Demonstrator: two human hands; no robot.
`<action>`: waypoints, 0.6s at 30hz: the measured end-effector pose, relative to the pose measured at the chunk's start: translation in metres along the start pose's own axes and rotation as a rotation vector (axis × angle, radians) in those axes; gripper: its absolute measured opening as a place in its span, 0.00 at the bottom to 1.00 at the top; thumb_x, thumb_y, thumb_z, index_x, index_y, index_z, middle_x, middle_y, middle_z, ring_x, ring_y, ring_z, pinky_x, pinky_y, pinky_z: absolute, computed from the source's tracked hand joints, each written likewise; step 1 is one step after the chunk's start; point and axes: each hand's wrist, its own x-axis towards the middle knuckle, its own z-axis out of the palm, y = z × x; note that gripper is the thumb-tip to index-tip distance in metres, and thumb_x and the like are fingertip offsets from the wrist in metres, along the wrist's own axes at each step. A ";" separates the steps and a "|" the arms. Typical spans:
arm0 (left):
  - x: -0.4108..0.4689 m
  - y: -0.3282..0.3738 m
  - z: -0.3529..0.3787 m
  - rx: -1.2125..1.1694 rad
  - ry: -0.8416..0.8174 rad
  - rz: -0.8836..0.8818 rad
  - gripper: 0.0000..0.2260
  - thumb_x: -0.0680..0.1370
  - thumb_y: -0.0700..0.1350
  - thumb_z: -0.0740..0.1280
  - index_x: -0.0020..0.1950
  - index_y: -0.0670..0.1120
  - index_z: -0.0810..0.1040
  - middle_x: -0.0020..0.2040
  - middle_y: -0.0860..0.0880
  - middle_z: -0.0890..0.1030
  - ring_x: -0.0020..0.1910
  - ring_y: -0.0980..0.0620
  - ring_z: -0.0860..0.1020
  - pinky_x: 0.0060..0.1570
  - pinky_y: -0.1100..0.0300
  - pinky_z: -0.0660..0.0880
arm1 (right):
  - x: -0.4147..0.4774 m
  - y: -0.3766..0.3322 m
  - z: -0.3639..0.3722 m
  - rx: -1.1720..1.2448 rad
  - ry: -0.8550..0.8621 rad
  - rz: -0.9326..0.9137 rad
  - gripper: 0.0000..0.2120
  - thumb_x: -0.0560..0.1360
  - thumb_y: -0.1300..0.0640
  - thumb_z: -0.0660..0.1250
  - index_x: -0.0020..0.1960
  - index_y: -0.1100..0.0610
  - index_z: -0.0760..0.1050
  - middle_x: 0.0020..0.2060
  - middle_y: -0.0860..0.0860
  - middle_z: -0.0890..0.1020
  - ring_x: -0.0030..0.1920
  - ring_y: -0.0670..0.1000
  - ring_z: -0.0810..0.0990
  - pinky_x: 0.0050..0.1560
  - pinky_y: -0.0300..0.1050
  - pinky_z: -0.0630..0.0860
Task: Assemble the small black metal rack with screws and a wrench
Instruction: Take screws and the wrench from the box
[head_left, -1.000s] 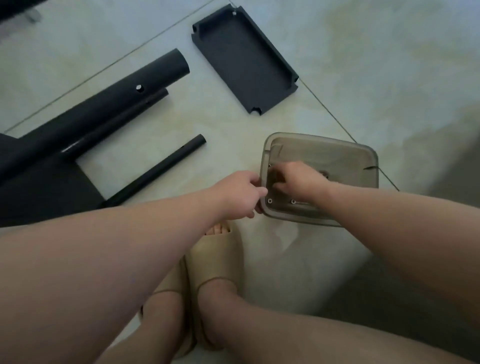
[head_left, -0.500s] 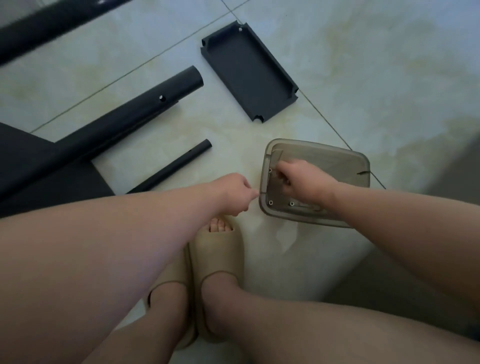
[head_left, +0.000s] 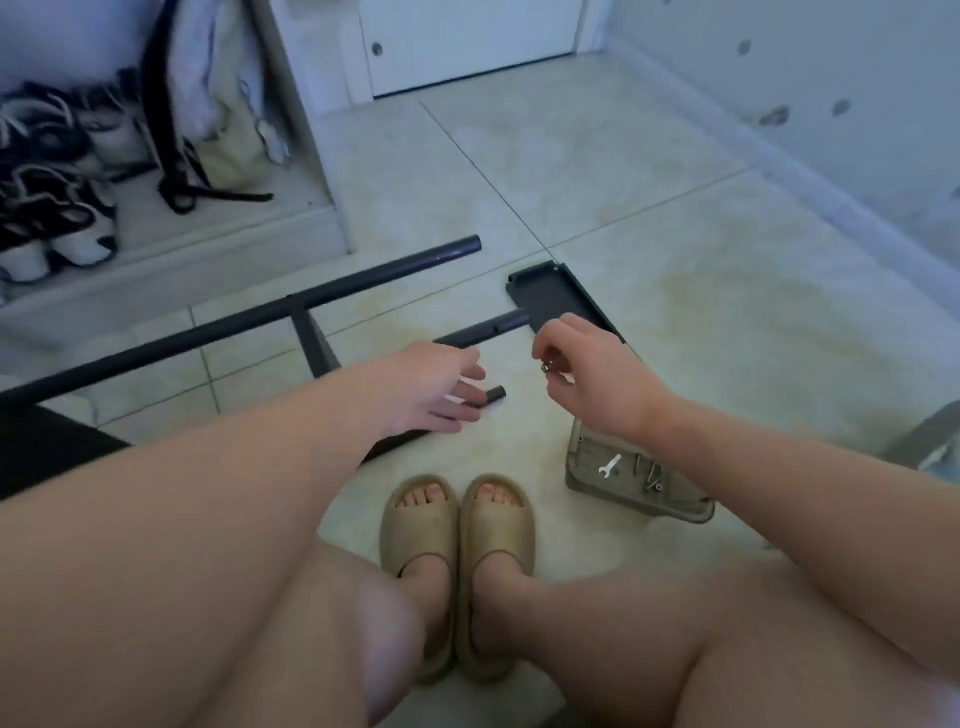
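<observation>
Right, we're at the hardware-fetching step: our right hand (head_left: 587, 374) hangs above the floor with thumb and fingertips pinching a small silver fastener (head_left: 546, 367), too small to tell screw from nut. Our left hand (head_left: 436, 384) is spread and loose, fingers reaching down over the short black tube (head_left: 495, 394), whose end pokes out beyond them; whether they touch it we cannot tell. The rack is in pieces: the long frame tube (head_left: 234, 323) runs across on the left, and a second tube (head_left: 491, 328) ends just beside the black tray panel (head_left: 561, 299), which lies flat beyond the right hand. Next, we'd judge, the left hand has to grip that short tube and turn a hole toward the fastener, and the wrench (head_left: 609, 464) must come out of the grey plastic tray (head_left: 623, 500), where it lies with spare screws (head_left: 652, 475). All this sits on a pale tiled floor (head_left: 701, 291), with beige sandals (head_left: 498, 514) below, shoes (head_left: 62, 244) on a low ledge at left and a white door (head_left: 467, 47) at the far end.
</observation>
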 end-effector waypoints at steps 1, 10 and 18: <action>-0.013 -0.003 -0.010 -0.096 -0.005 0.005 0.19 0.85 0.55 0.58 0.63 0.43 0.78 0.57 0.44 0.83 0.53 0.45 0.83 0.53 0.52 0.79 | 0.001 -0.019 -0.004 0.013 0.018 -0.033 0.10 0.75 0.69 0.65 0.54 0.59 0.75 0.45 0.44 0.71 0.44 0.46 0.74 0.48 0.41 0.71; -0.087 -0.037 -0.079 -0.637 -0.121 0.082 0.27 0.86 0.57 0.53 0.63 0.33 0.76 0.50 0.39 0.84 0.46 0.44 0.85 0.47 0.53 0.80 | 0.034 -0.159 0.011 0.112 -0.059 -0.224 0.13 0.75 0.68 0.65 0.56 0.57 0.76 0.48 0.49 0.78 0.47 0.50 0.76 0.49 0.39 0.74; -0.080 -0.068 -0.147 -0.624 0.166 -0.118 0.21 0.86 0.52 0.54 0.47 0.39 0.79 0.40 0.44 0.79 0.33 0.51 0.76 0.26 0.62 0.75 | 0.079 -0.196 0.062 0.160 -0.171 -0.182 0.12 0.77 0.65 0.66 0.57 0.53 0.76 0.52 0.48 0.79 0.49 0.49 0.79 0.51 0.42 0.77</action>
